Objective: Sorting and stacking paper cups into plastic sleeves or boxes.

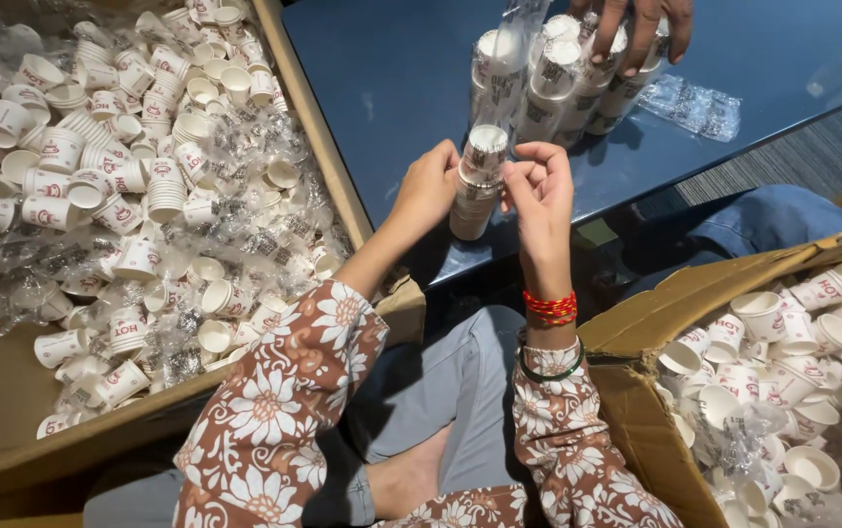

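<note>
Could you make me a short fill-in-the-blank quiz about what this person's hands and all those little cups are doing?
1. The left hand and right hand together hold a ____ of nested paper cups.
2. The loose cups on the person's left lie in a ____ box.
3. Another person's hand rests on wrapped cup stacks standing on the ____ table.
4. The right wrist wears ____ thread bands.

Missing words: stack; cardboard; blue; red
</note>
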